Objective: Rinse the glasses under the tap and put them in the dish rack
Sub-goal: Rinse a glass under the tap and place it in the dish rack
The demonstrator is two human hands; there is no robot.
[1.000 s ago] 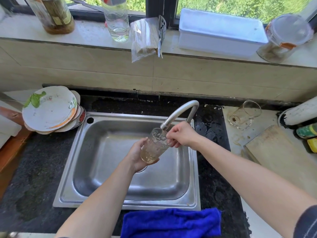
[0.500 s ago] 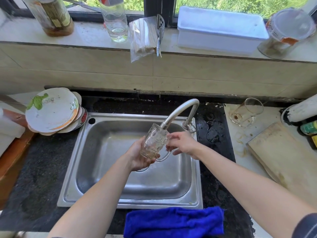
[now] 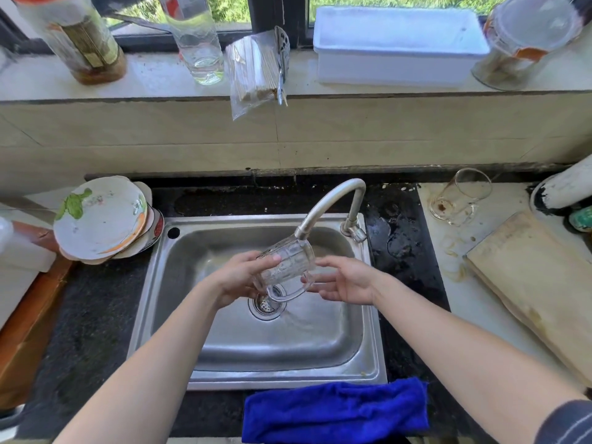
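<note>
1. Steel sink (image 3: 288,378) sits in the middle of a black speckled stone counter (image 3: 80,315), seen from above by a person standing at its 6 o'clock edge.
2. Curved metal tap (image 3: 330,200) rises from the sink's 2 o'clock corner and arches over the basin.
3. Left hand (image 3: 237,280) grasps a clear handled glass (image 3: 288,262) just under the spout, thumb across its side. The glass is tilted, its handle hanging down above the drain (image 3: 266,304).
4. Right hand (image 3: 346,280) is relaxed with fingers spread, holding nothing, just beside the glass at its 3 o'clock. Whether the fingertips touch the handle cannot be told.
5. Second glass (image 3: 458,197) lies on its side on the pale counter at the sink's 2 o'clock, with brown residue in its bottom.
6. Wooden board (image 3: 538,283) lies at 3 o'clock, stained.
7. Plates (image 3: 102,216) lean in a stack at 10 o'clock, just beside the sink rim.
8. Blue cloth (image 3: 336,411) is crumpled at 6 o'clock, touching the sink's front edge.
9. At 12 o'clock, beige tiles rise to a sunlit sill (image 3: 153,78) under a window with greenery outside. On it, from 11 to 1 o'clock: a labelled bottle (image 3: 80,36), a clear bottle (image 3: 198,43), a bag of sticks (image 3: 253,72) hanging over the edge, a white box (image 3: 397,52) and a jar (image 3: 519,43).
</note>
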